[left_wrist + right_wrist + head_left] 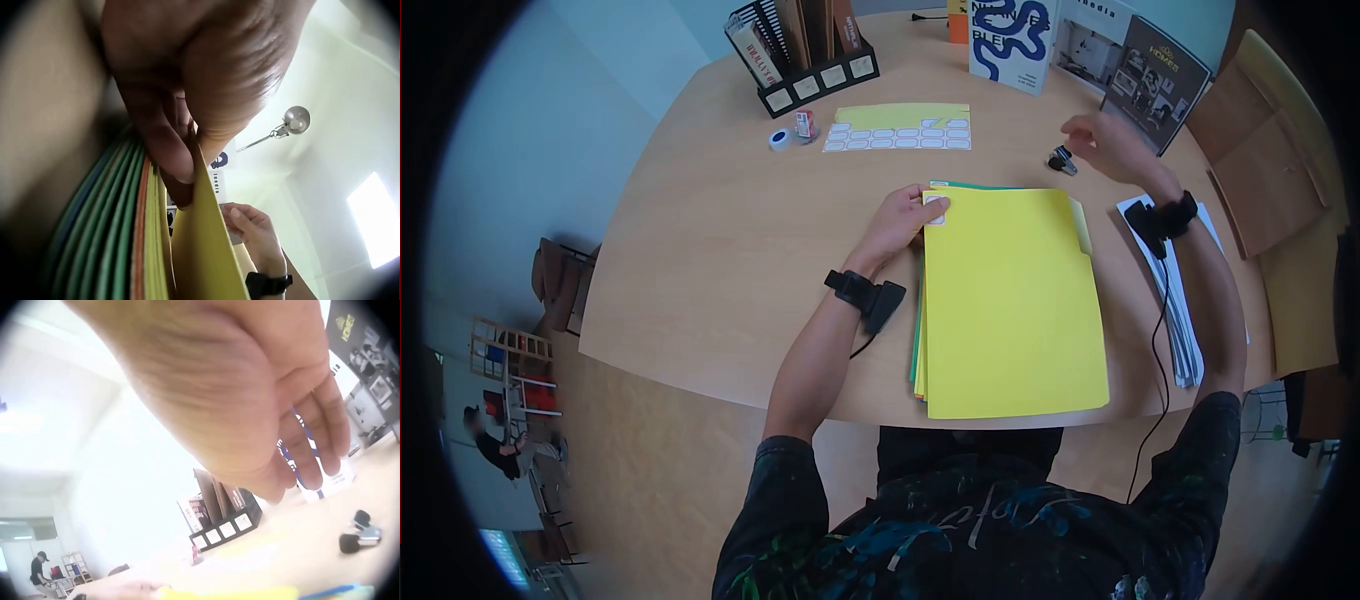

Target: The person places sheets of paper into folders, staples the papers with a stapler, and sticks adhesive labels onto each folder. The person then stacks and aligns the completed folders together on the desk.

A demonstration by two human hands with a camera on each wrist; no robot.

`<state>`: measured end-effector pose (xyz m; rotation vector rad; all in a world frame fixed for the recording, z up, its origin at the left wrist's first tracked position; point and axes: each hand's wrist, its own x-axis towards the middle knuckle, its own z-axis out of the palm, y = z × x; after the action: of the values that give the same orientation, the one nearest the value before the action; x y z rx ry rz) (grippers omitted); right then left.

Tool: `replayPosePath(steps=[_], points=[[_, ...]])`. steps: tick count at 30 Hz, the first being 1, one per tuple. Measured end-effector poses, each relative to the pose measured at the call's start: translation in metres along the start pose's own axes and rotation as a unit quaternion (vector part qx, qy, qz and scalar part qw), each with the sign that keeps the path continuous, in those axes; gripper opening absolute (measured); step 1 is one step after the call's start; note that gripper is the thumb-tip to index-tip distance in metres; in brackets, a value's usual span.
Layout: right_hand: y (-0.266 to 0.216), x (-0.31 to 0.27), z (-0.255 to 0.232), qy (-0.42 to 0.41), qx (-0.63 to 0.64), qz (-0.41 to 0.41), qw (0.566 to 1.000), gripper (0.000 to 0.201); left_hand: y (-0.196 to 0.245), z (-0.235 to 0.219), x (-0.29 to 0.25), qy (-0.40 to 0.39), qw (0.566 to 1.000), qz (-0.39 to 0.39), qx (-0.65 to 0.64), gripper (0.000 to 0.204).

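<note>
A yellow file folder (1015,300) with a white label at its top left corner lies uppermost on a stack of folders. My left hand (897,225) pinches that corner, thumb on the label and fingers behind. In the left wrist view, the yellow folder (209,231) leans away from the green, orange and yellow folders (119,231) beneath. My right hand (1112,150) hovers over the table with nothing in its grasp, fingers loosely bent. Close beside its fingertips are small black binder clips (1061,160); the right wrist view shows these clips (359,534) lying below the fingers.
White papers (1175,320) lie under my right forearm. A label sheet (900,135), a tape roll (780,140) and a small red-and-white item (804,126) sit beyond the folders. Farther back stand a black file holder (820,85) and several upright books (1012,45).
</note>
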<state>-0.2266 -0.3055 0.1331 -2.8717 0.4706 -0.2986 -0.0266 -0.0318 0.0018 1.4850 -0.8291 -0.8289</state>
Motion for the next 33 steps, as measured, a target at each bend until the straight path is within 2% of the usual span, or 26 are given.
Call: replayPosePath(steps=[1,3,5,7,11,13,14,18,21,22,23,25,26,28,29,31,33], points=[[-0.009,0.012,-0.007,-0.003,0.011,0.004,1.0,0.028,0.0,0.001,-0.002,-0.03,1.0,-0.006,0.007,0.042],[-0.027,0.039,-0.005,-0.006,0.022,0.008,1.0,0.024,0.006,0.005,-0.006,-0.026,1.0,-0.004,-0.008,0.042],[-0.04,0.068,0.02,-0.041,-0.005,0.004,0.999,0.021,0.002,0.005,-0.006,-0.017,1.0,-0.005,-0.02,0.039],[-0.043,0.097,0.051,-0.051,-0.043,-0.02,0.998,0.028,-0.002,0.006,-0.006,-0.02,0.999,0.005,-0.037,0.039],[-0.033,0.138,0.126,-0.011,-0.018,-0.06,0.998,0.036,-0.008,0.003,-0.005,-0.024,0.999,0.015,-0.044,0.038],[-0.027,0.142,0.151,-0.059,-0.006,-0.205,0.977,0.049,-0.007,0.005,-0.006,-0.025,0.998,0.019,-0.055,0.037],[-0.045,0.136,0.129,-0.212,0.006,-0.193,0.958,0.052,-0.006,0.004,-0.006,-0.03,0.997,0.022,-0.07,0.036],[-0.039,0.11,0.134,-0.189,-0.084,-0.189,0.96,0.052,-0.008,0.005,-0.006,-0.021,0.998,0.014,-0.054,0.035],[-0.029,0.088,0.119,-0.206,-0.051,-0.175,0.961,0.051,-0.004,0.005,-0.008,-0.028,0.998,0.011,-0.06,0.033],[-0.022,0.08,0.12,-0.168,-0.04,-0.19,0.967,0.049,-0.002,0.005,-0.009,-0.027,0.998,0.01,-0.061,0.033],[-0.024,0.078,0.115,-0.17,-0.041,-0.19,0.966,0.049,-0.001,0.006,-0.009,-0.023,0.998,0.01,-0.062,0.033],[-0.027,0.077,0.103,-0.199,-0.016,-0.131,0.971,0.046,0.001,0.007,-0.01,-0.024,0.998,0.013,-0.062,0.033],[-0.027,0.08,0.104,-0.2,-0.017,-0.132,0.971,0.046,0.001,0.007,-0.01,-0.025,0.998,0.015,-0.06,0.032],[-0.027,0.09,0.103,-0.102,-0.03,-0.07,0.992,0.041,-0.001,0.007,-0.009,-0.023,0.998,0.015,-0.059,0.032],[-0.024,0.097,0.107,-0.1,-0.029,-0.07,0.992,0.041,-0.003,0.007,-0.008,-0.021,0.998,0.015,-0.057,0.032],[-0.018,0.113,0.118,-0.037,-0.002,-0.131,0.991,0.042,-0.006,0.005,-0.006,-0.023,0.998,0.015,-0.049,0.032],[-0.026,0.122,0.122,-0.048,0.011,-0.144,0.988,0.043,-0.006,0.004,-0.006,-0.023,0.999,0.014,-0.04,0.032]])
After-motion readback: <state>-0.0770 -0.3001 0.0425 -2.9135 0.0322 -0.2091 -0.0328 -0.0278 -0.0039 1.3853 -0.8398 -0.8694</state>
